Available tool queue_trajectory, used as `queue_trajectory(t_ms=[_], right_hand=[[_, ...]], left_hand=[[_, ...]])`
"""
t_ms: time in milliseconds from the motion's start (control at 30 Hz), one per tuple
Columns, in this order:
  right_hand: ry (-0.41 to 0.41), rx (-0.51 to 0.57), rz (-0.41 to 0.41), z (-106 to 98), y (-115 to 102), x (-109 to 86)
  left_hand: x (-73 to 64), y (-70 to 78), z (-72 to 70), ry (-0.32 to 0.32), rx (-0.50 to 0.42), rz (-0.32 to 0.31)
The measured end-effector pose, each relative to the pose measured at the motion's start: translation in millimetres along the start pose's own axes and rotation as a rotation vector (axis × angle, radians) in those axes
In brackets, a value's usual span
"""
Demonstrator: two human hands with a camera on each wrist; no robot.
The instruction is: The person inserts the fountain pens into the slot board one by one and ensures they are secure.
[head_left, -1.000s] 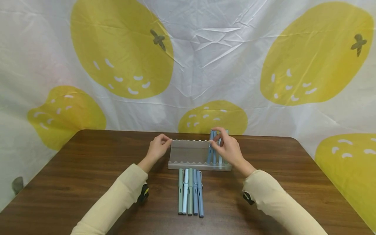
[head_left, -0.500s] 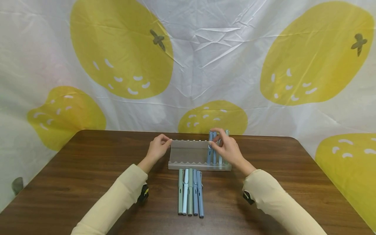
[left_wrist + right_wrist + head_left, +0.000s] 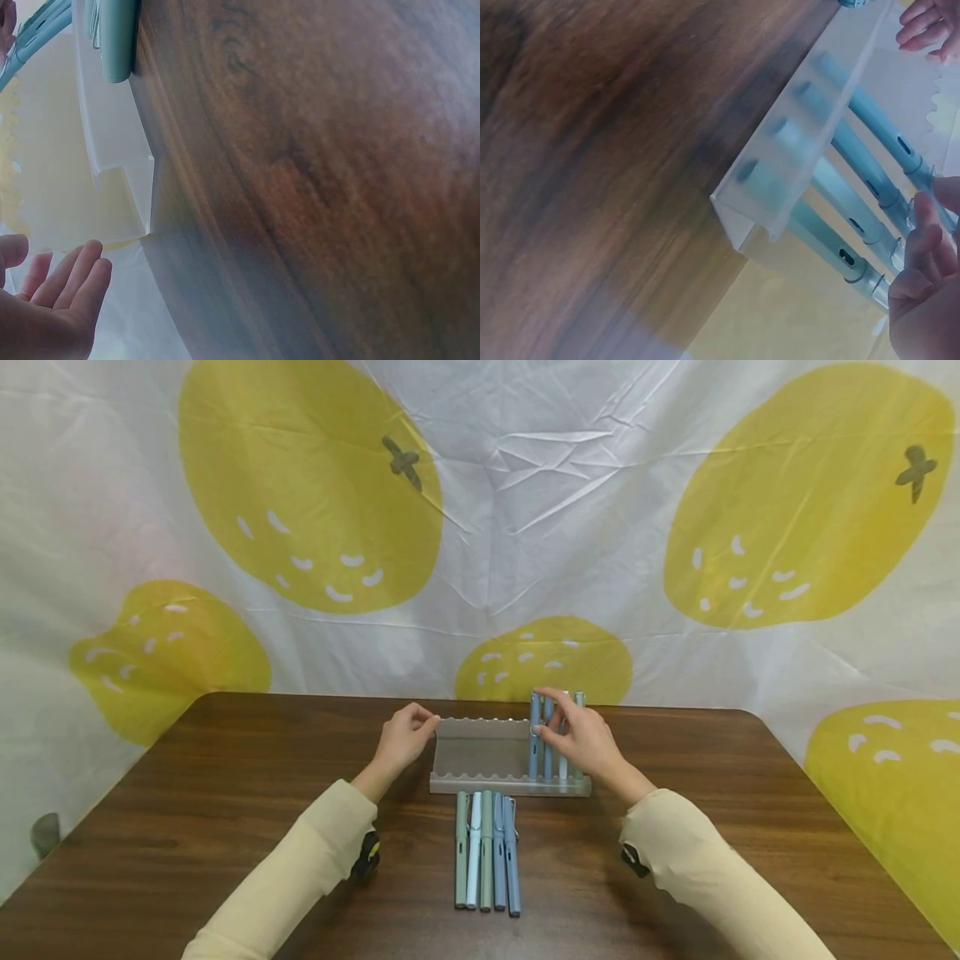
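Note:
A clear plastic pen stand (image 3: 480,747) with scalloped edges stands on the table. My left hand (image 3: 401,739) pinches its upper left corner between thumb and fingers. With thumb and fingertips, my right hand (image 3: 588,739) holds the upper part of a blue pen (image 3: 533,753), which leans in a slot of the stand. To the right of that pen, another blue pen (image 3: 862,169), a pale blue pen (image 3: 840,195) and a green pen (image 3: 821,236) lean in the stand, partly behind my right hand in the head view. Their lower ends show through the front lip.
In front of the stand, several capped pens (image 3: 486,852) in green, pale blue and blue lie side by side on the brown wooden table (image 3: 300,910). Behind the table hangs a white cloth (image 3: 525,568) printed with yellow lemons.
The blue pen in my right hand has shifted slightly left and stands straighter in the stand, with my right fingers following it. My left hand has stayed at the corner.

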State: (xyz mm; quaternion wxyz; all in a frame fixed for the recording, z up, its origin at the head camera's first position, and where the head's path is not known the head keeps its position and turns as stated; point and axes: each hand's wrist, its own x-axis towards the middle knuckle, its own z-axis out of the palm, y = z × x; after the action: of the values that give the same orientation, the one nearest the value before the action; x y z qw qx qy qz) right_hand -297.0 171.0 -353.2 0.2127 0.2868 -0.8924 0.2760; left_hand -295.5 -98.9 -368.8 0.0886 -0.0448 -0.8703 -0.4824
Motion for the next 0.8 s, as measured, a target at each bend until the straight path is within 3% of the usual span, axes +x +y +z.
queue_trajectory(t_ms=[400,800], right_hand=[[-0.071,-0.024,0.098,2.4,-1.9,4.3],[-0.095,-0.046,0.128,2.6,-3.3,7.0]], left_hand=[[1.7,-1.9,2.0,0.023,0.018,0.012],[1.8,-2.1,2.0,0.020,0.016,0.008]])
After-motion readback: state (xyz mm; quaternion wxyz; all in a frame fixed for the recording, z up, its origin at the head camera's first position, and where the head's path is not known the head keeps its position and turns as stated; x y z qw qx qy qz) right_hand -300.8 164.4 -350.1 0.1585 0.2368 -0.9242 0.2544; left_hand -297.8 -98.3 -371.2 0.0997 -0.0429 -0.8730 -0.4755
